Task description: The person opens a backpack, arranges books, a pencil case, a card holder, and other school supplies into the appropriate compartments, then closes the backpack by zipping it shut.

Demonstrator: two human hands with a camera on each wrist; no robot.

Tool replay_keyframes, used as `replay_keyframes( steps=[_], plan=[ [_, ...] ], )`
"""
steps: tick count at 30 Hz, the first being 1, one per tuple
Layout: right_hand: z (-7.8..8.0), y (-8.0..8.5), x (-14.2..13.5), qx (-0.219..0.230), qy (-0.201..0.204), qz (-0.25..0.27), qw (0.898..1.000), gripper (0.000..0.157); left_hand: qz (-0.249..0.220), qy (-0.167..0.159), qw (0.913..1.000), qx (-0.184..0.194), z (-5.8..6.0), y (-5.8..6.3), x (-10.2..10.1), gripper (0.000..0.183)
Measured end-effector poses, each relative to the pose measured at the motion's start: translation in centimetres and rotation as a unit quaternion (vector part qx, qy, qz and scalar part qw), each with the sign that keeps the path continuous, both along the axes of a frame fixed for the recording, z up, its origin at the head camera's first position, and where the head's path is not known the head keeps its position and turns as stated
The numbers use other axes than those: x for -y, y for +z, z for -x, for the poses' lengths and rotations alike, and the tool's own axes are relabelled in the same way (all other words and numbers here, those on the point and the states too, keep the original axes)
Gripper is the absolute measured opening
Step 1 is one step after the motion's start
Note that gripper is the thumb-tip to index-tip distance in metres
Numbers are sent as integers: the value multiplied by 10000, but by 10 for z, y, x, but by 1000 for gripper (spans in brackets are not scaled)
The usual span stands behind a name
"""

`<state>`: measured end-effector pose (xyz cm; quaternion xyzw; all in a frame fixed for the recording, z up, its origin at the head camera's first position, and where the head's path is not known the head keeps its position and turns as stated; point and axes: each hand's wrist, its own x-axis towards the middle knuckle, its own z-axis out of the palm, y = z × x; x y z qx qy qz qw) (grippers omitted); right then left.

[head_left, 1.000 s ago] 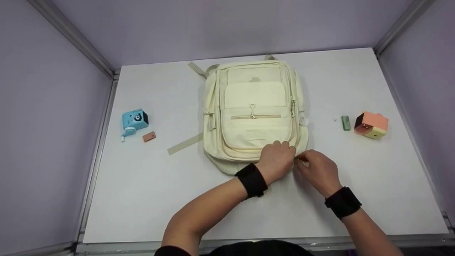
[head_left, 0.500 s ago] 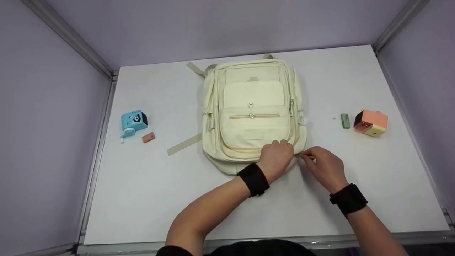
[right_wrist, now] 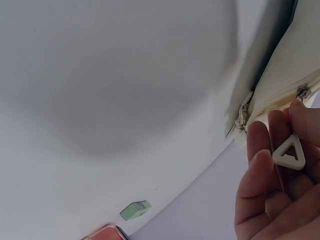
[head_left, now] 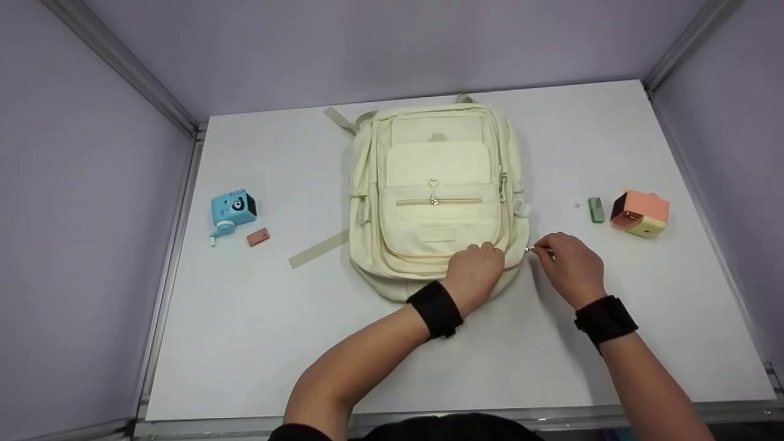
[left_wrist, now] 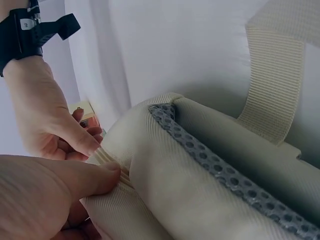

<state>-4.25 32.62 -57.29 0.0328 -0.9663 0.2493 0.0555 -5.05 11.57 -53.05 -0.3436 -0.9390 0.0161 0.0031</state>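
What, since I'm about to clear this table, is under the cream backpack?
The white table supports the cream backpack; two strap ends poke out past its left edge. Anything else underneath is covered and cannot be seen.

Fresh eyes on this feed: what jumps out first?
The big cream backpack, in the middle of the table. At its lower right edge, the left hand grips it and the right hand pinches a zipper pull. Farther out, a blue cranked gadget sits left, an orange-yellow box right.
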Motion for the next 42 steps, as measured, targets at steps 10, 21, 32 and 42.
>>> replay_keyframes(
  steps=[10, 21, 32, 42],
  plan=[
    [-1, 1, 3, 235, -85, 75, 9997, 10, -282, 189, 9994, 80, 6, -2, -5, 30],
    [2, 6, 4, 39, 20, -31, 10000, 7, -242, 331, 9990, 199, 11, -4, -20, 17],
    [36, -2, -9, -112, 53, -197, 9997, 9, -484, 329, 9982, 160, 10, -3, -19, 10],
    [83, -13, -15, 281, -84, -127, 9995, 14, -370, 127, 9985, 390, 10, -3, -13, 13]
  ],
)
